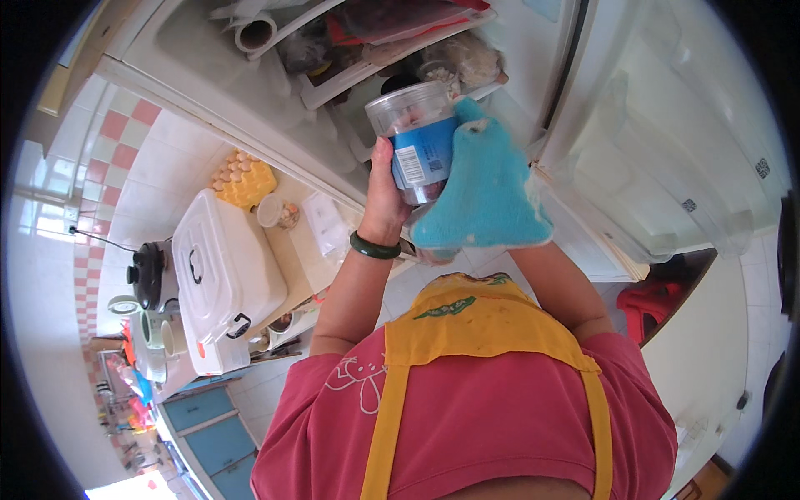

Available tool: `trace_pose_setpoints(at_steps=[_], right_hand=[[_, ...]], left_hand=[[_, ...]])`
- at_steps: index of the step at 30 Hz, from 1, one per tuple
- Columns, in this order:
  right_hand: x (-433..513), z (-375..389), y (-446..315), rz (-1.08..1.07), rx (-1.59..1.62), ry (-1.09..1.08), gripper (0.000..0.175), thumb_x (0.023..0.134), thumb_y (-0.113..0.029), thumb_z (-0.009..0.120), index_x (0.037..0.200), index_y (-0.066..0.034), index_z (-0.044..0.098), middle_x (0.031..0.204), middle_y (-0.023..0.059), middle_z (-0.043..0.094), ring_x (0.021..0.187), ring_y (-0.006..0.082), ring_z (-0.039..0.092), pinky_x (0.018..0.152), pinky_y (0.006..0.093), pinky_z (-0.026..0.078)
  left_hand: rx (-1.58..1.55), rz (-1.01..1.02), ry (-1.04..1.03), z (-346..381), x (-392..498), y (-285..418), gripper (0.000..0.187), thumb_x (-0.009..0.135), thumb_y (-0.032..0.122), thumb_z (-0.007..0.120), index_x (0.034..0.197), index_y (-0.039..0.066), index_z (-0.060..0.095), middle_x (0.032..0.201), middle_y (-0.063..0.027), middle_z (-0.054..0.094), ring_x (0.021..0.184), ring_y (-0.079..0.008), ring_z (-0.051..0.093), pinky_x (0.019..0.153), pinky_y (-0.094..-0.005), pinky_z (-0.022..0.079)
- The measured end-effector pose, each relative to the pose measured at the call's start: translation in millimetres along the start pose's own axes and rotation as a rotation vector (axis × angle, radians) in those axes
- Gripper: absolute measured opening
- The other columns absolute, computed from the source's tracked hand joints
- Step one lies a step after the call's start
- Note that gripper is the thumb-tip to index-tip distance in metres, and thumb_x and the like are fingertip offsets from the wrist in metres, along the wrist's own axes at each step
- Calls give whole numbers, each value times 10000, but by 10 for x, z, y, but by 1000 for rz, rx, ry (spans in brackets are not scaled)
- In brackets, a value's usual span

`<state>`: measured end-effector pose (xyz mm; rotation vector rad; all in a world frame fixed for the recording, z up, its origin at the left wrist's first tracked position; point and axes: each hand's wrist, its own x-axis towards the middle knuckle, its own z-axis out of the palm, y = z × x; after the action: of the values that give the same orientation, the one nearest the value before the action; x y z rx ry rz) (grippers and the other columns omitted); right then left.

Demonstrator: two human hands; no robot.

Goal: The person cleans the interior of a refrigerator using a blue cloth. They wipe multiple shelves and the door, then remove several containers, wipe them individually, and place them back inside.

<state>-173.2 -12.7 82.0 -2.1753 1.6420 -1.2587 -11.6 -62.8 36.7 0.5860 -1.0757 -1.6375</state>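
Observation:
A clear plastic jar (422, 109) with a blue label and a screw lid is tilted in front of the open refrigerator. My left hand (384, 187) grips its left side, thumb along the label's edge, with a dark bangle at the wrist. Something reddish shows low inside the jar. Against the jar's right side lies a light-blue cloth (490, 187) with frayed edges. The cloth covers my right hand, which holds it up; only the right forearm (550, 275) shows below. Part of another clear object (437, 255) peeks out under the cloth, mostly hidden.
Refrigerator shelves (350, 81) hold bags and a small jar (440, 72). The open door (675, 144) with clear bins stands right. On the left counter are a white lidded storage box (212, 262), a yellow egg tray (244, 178), a small container (278, 211) and a black cooker (150, 275).

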Motion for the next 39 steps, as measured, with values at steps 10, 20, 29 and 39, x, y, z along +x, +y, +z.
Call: trace_pose_setpoints(at_steps=[10, 20, 29, 39], right_hand=[[54, -64, 460, -484, 76, 190, 555, 601, -259, 849, 1090, -62, 674, 1233, 192, 620, 1169, 378, 575, 997, 449, 498], [8, 49, 569, -282, 184, 63, 556, 667, -283, 813, 1154, -75, 644, 1237, 136, 630, 1188, 298, 586, 1040, 417, 472], [248, -196, 433, -425, -93, 110, 625, 558, -369, 817, 1074, -48, 671, 1240, 118, 637, 1170, 316, 583, 1017, 403, 480], [196, -76, 390, -404, 71, 97, 752, 574, -357, 865, 1205, -27, 625, 1346, 150, 579, 1202, 338, 559, 1021, 413, 475]], left_hand=[[176, 19, -122, 88, -21, 57, 714, 974, 347, 652, 1509, 25, 306, 1372, -101, 543, 1254, -187, 527, 1080, -345, 422], [318, 78, -98, 115, 24, 107, 783, 915, 231, 736, 1510, 29, 269, 1376, -103, 530, 1225, -177, 534, 1056, -339, 440], [222, -38, -76, 31, -75, 250, 821, 899, 225, 748, 1524, 28, 252, 1369, -102, 529, 1238, -174, 526, 1053, -339, 446], [415, 99, -63, 85, -37, 222, 810, 882, 222, 756, 1502, 21, 274, 1357, -101, 534, 1220, -177, 535, 1048, -344, 448]])
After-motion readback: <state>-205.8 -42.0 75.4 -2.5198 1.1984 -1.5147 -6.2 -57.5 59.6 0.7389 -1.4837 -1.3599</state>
